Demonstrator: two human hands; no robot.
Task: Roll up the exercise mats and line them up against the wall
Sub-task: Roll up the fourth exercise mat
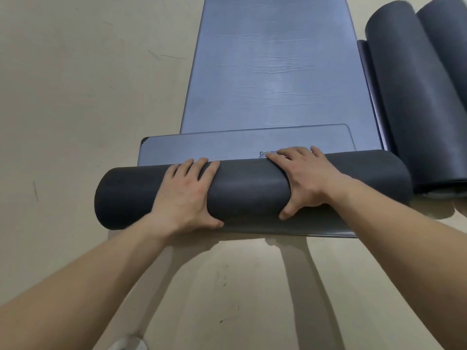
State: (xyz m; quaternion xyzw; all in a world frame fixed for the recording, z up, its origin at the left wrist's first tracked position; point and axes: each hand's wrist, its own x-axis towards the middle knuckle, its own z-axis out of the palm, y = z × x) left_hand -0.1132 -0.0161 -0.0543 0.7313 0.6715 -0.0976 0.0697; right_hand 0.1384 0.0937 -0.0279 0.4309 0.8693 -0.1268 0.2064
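**Mat rolling, caught mid-roll: both hands on the roll**

The person has a half-rolled mat (pixel 252 190) lying crosswise on the floor (pixel 63 97), dark grey on the outside. The left hand (pixel 187 195) sits on the left part of the roll and the right hand (pixel 305 183) on the right part, with a stretch of bare roll between them. On both hands the fingers (pixel 199 168) drape over the top and curl toward the far side, and the thumbs hook along the near side. So each hand is grasping the roll, not just lying flat on it. The unrolled bit of that mat is blue-grey and sticks out on the far side of the roll, just past the fingertips, with a rounded corner off to the left.

Beyond the roll, a flat mat (pixel 273 59) in the same blue-grey runs straight away from it. Whether it overlaps the unrolled bit or only butts up against it is hard to say.

Just beside the roll's right end lies a rolled mat (pixel 417 97), pointing away at a right angle to it. A second rolled mat (pixel 449 34) is snug against its far-right side. A thin flat tail pokes out from under the nearer one, on the side facing the flat mat.
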